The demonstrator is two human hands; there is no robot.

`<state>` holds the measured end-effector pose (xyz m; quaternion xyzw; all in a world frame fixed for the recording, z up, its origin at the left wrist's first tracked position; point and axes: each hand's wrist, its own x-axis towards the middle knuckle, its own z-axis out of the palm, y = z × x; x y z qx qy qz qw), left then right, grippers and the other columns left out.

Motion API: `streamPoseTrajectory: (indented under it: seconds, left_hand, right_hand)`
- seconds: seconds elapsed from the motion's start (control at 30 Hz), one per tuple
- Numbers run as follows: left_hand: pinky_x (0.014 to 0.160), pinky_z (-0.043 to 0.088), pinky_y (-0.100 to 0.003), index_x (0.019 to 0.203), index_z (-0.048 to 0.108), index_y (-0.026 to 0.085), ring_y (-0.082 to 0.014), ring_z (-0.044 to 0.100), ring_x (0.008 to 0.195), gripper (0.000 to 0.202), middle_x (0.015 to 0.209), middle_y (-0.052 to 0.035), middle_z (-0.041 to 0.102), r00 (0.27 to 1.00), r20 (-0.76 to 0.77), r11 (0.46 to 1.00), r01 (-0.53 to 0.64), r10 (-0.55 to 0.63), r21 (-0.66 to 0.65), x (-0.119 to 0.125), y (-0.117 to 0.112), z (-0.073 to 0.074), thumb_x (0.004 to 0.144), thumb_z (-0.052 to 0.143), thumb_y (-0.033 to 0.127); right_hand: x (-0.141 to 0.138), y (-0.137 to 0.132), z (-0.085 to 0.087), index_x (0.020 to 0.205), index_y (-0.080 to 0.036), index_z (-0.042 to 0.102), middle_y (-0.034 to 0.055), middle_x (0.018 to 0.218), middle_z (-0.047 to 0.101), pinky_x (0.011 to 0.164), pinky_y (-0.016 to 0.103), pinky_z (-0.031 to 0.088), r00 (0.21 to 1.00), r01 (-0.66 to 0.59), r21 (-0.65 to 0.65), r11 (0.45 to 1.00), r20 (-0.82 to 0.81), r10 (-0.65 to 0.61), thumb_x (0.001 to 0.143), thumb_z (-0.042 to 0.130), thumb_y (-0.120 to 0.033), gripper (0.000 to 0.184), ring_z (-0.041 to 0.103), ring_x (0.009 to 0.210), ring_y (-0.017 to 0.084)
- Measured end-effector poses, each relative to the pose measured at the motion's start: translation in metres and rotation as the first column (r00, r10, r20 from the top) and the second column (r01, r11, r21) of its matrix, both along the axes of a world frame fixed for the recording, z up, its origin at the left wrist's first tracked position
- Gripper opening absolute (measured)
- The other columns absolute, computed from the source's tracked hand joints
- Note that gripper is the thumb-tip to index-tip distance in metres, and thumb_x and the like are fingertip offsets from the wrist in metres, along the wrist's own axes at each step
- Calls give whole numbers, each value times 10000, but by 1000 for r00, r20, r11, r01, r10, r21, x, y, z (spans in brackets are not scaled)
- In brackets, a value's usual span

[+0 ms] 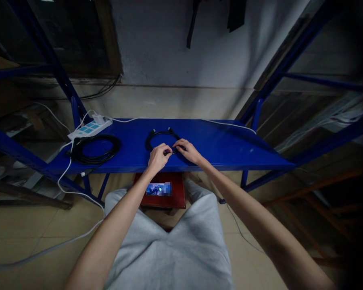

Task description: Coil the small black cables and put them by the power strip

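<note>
A small coil of black cable lies on the blue shelf board, its two plug ends pointing away from me. My left hand and my right hand meet at the near side of this coil. Both pinch the cable there, fingers closed around it. A larger coil of black cable lies to the left on the same board, untouched.
A white power strip with a plugged-in white adapter sits at the board's back left; white cords run off it down to the floor. Blue rack uprights stand left and right. A red stool with a phone is under the board.
</note>
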<state>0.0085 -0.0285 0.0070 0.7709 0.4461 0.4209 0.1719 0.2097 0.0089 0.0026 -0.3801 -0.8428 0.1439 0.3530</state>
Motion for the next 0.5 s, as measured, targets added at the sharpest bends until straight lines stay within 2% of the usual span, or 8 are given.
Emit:
streamPoseTrajectory:
  seconds: [0.23, 0.4, 0.5]
  left_hand:
    - [758, 450, -280, 841, 681, 222, -176, 633, 834, 54, 903, -15, 675, 991, -135, 997, 22, -12, 68, -2, -2, 6, 855, 696, 172]
    - [741, 427, -282, 880, 677, 217, -189, 633, 856, 12, 926, -33, 680, 941, -329, 983, 127, -78, 131, -8, 3, 15, 889, 670, 213]
    - [741, 421, -285, 882, 663, 207, -187, 630, 848, 48, 920, -38, 678, 937, -340, 978, 138, -77, 157, -10, 5, 14, 912, 647, 241]
  right_hand:
    - [2, 3, -1, 985, -180, 719, 91, 1030, 659, 988, 403, 412, 1000, 17, -11, 1000, -25, -17, 944, 479, -184, 243, 568, 1024, 219]
    - [1, 1, -6, 1018, -178, 697, 92, 1057, 639, 981, 389, 412, 999, 41, -2, 999, 18, -41, 943, 464, -171, 245, 552, 1025, 217]
    - [1, 4, -2, 1035, -177, 685, 95, 1067, 628, 984, 389, 413, 997, 50, 0, 999, 50, -50, 947, 448, -169, 253, 547, 1028, 218]
